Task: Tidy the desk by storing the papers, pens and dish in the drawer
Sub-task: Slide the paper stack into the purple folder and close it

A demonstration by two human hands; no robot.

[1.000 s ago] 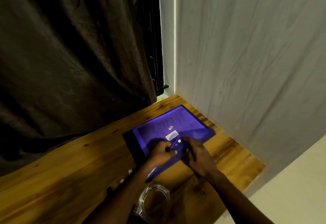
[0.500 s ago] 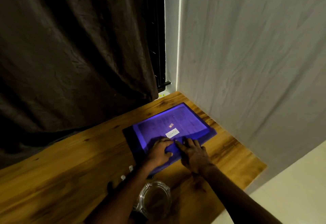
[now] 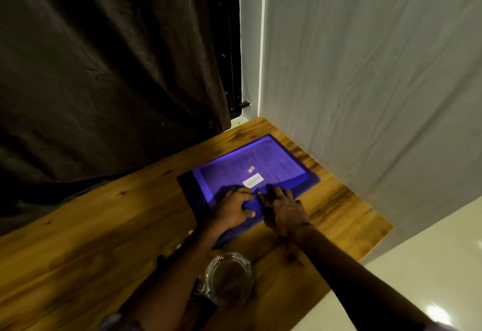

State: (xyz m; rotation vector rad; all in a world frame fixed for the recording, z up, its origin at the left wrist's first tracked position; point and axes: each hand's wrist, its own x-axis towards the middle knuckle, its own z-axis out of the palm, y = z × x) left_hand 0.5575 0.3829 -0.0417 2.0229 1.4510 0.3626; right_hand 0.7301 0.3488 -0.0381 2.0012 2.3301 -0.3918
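A translucent blue-purple plastic folder (image 3: 250, 171) with papers inside lies on the wooden desk (image 3: 91, 226) near its far right corner. A white label sits on its cover. Both hands rest on the folder's near flap. My left hand (image 3: 233, 209) has its fingers curled and pressing on the flap. Beside it, my right hand (image 3: 283, 206) lies flat with the fingers spread. A clear glass dish (image 3: 228, 277) stands on the desk close to me, just below my left forearm. Dark pens (image 3: 167, 256) lie partly hidden under that forearm.
A dark curtain (image 3: 104, 69) hangs behind the desk on the left. A white cloth-covered wall (image 3: 365, 69) bounds the desk's right side. The desk's right end (image 3: 375, 242) drops off to a pale floor (image 3: 417, 265).
Both hands were pinching something at the folder's flap; now they lie pressed on it, the right one flattened. The view has shifted slightly.
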